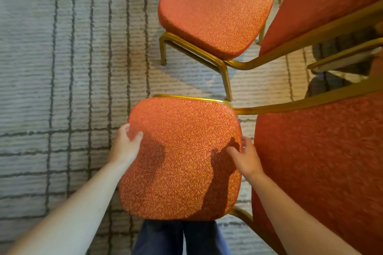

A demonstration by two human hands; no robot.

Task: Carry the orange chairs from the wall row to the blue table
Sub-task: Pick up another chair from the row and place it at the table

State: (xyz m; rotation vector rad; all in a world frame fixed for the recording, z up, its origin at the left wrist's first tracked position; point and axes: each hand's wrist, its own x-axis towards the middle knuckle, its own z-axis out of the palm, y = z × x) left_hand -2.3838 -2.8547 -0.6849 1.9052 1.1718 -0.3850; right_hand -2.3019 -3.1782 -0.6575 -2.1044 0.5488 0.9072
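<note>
An orange padded chair [182, 157] with a gold metal frame is right in front of me; its seat faces up and its backrest [323, 163] rises at the right. My left hand [124, 147] grips the seat's left edge, thumb on top. My right hand [246, 155] holds the seat's right edge next to the backrest, fingers curled over the cushion. A second orange chair [215, 8] stands just beyond it, its backrest [323, 4] also on the right. The blue table is not in view.
Grey carpet [62, 68] with dark lines spreads to the left and under the chairs. The far chair's gold leg [228, 83] comes down close to the near seat's back rim. My blue trouser legs [180, 238] are below the seat.
</note>
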